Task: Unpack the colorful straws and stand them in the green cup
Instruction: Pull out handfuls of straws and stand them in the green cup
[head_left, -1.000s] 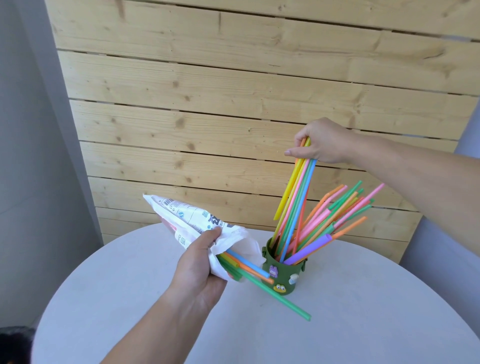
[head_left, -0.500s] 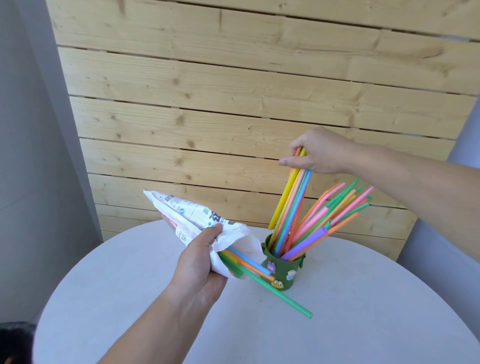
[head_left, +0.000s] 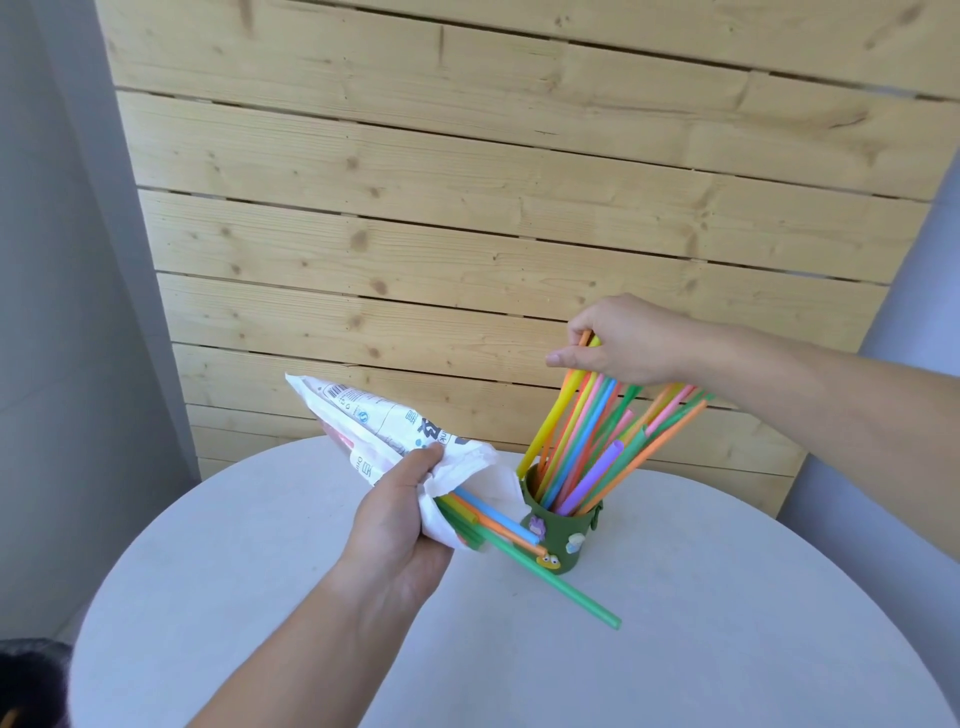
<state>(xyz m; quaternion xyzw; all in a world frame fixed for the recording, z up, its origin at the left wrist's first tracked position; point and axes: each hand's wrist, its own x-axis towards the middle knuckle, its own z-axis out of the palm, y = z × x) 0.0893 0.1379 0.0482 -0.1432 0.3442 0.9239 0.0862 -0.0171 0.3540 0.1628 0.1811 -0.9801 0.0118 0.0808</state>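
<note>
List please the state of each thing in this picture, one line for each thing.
green cup: upright on the table, holding many straws.
bundle of straws: lower ends in the cup, tops in the right hand's grip.
right hand: closed on the bundle's tops.
white package: open, tilted, in the left hand's grip.
left hand: closed on the package.
remaining straws: sticking out of the package's mouth.

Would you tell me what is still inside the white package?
Several straws poke from the white package's open end in the left hand: blue, orange, yellow, green. The wrapper hides how many remain.
</note>
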